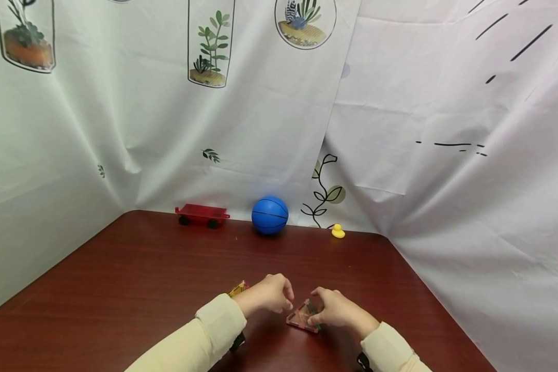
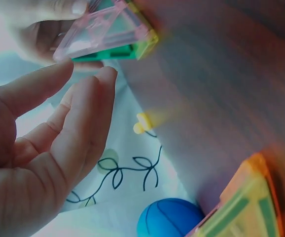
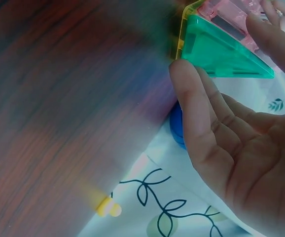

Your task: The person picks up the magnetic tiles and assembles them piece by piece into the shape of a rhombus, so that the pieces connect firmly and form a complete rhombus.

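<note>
A small pyramid of see-through magnetic tiles [image 1: 301, 317] stands on the table, with pink, green and yellow sides. My right hand [image 1: 338, 309] is beside it, its thumb overlapping the pink side and its fingers reaching past the green side [image 3: 221, 52]. Whether the thumb touches it I cannot tell. Just left of the pyramid, my left hand [image 1: 270, 293] hovers with loosely bent fingers and a gap between thumb and fingertips. Partly hidden behind the left wrist is another tile piece, yellow and orange [image 2: 248, 202].
Along the back edge of the brown table [image 1: 167, 268] stand a red toy wagon [image 1: 202, 213], a blue ball [image 1: 269, 215] and a yellow rubber duck [image 1: 338, 231]. White printed cloth [image 1: 260, 119] hangs behind and at both sides.
</note>
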Demonstrator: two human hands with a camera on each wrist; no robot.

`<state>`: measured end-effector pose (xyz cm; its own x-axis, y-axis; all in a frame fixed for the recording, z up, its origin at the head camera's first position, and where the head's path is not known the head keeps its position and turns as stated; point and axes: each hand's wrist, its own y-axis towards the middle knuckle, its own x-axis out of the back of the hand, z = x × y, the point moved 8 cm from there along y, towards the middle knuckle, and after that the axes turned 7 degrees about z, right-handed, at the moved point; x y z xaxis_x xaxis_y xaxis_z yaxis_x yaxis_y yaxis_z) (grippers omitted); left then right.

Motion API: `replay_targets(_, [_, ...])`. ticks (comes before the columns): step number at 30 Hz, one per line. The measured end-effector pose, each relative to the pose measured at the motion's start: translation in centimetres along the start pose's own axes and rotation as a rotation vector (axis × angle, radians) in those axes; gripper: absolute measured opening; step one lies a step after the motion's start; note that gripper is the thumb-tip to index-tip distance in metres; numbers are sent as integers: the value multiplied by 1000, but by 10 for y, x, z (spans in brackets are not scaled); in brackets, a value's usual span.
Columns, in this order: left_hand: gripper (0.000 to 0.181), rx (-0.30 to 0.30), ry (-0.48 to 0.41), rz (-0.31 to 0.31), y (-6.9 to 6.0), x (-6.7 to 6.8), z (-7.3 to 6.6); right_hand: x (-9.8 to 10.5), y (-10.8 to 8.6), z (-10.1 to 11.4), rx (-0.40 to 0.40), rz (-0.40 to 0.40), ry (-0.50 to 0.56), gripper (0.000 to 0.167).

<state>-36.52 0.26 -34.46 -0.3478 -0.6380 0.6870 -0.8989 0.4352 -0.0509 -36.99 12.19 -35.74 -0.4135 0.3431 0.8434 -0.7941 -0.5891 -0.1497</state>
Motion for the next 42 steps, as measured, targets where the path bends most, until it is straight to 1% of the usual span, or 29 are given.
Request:
replay_targets(5, [11, -20, -11, -21, -6, 15, 1, 0, 0, -1, -18, -18, -35, 53])
replay_targets(8, [11, -19, -13, -37, -10, 27, 6, 0, -1, 1, -27, -21, -51, 47])
replay_targets(12, [10, -11, -12, -95, -17, 44, 16, -1, -2, 3, -26, -30, -76, 41])
replay_targets(16, [9, 2, -7, -175, -27, 61, 26, -1, -2, 4, -15, -46, -98, 34])
replay_targets(18, [9, 8, 13, -222, -32, 69, 31, -2, -2, 4, -23, -48, -111, 33])
replay_targets(22, [7, 39, 84, -352, -44, 87, 46, -4, -2, 3, -58, -35, -121, 34])
replay_targets(24, [14, 70, 129, -397, -49, 92, 55, -5, -2, 3, -68, -31, -116, 34])
replay_targets(25, [19, 85, 146, -405, -52, 93, 60, -5, -2, 4, -68, -33, -117, 32])
replay_targets(27, [29, 119, 178, -383, -54, 91, 70, -5, -2, 5, -62, -39, -125, 28])
replay_targets(29, [36, 145, 183, -325, -55, 86, 80, -6, -2, 6, -52, -45, -136, 25])
replay_targets(32, [40, 160, 168, -232, -54, 77, 90, -6, -2, 8, -38, -51, -154, 25])
replay_targets(35, [40, 152, 138, -183, -52, 72, 93, -4, -1, 9, -31, -56, -170, 25])
replay_targets(37, [39, 150, 130, -169, -49, 69, 93, -3, -1, 9, -31, -60, -186, 26])
replay_targets(42, [34, 147, 151, -151, -45, 68, 90, 0, 3, 10, -37, -58, -230, 22])
